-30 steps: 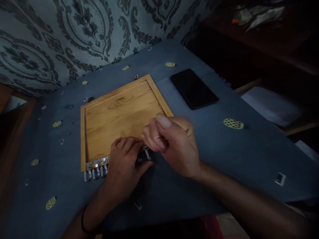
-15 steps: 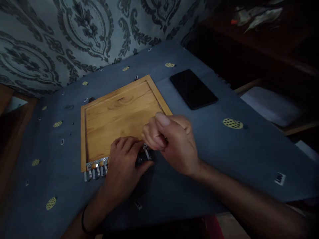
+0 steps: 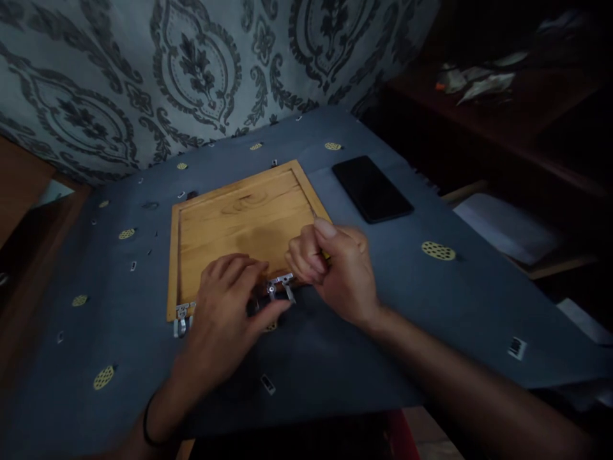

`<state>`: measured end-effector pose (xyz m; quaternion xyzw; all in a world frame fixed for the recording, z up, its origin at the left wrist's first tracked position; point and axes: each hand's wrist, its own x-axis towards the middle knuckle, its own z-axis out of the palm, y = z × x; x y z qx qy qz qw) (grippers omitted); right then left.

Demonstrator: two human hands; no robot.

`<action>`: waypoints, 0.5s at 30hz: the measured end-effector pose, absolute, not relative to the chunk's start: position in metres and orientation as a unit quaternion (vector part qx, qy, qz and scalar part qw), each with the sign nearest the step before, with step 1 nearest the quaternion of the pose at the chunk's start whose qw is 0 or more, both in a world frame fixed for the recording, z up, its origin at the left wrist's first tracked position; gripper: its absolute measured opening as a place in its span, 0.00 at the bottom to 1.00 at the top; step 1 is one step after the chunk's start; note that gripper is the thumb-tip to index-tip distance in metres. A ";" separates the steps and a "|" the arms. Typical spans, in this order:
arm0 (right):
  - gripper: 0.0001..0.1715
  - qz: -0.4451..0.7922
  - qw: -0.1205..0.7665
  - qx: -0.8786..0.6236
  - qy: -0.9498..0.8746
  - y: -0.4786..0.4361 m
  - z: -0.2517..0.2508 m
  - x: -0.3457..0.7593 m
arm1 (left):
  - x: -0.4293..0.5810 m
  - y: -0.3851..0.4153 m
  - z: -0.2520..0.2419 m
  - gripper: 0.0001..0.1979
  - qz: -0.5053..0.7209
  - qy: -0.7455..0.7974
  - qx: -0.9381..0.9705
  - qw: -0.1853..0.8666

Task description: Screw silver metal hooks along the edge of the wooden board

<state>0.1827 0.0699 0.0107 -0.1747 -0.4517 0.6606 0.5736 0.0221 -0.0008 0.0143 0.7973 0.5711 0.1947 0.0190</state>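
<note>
Fingers of the left hand (image 3: pixel 221 310) arch, thumb apart, over metal hooks (image 3: pixel 272 290) along the near edge of the framed wooden board (image 3: pixel 230 239); those of the right hand (image 3: pixel 341 271) curl into a fist at its near right corner, any contents unclear.

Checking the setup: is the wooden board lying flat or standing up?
Lying flat: the wooden board rests on the blue cloth, recessed face up, with metal hooks along its near edge.
</note>
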 end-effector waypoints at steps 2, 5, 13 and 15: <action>0.38 0.656 0.576 -0.176 -0.454 0.070 0.011 0.181 | 0.008 -0.003 0.022 0.16 0.222 0.591 0.775 0.024; 0.37 0.657 0.582 -0.155 -0.453 0.071 0.012 0.180 | -0.018 -0.008 0.028 0.14 0.254 0.614 0.746 0.042; 0.36 0.664 0.571 -0.145 -0.461 0.071 0.013 0.175 | -0.119 -0.022 0.006 0.21 0.294 0.741 0.599 0.082; 0.34 0.665 0.568 -0.156 -0.458 0.071 0.013 0.174 | -0.148 -0.023 -0.003 0.21 0.309 0.763 0.562 0.087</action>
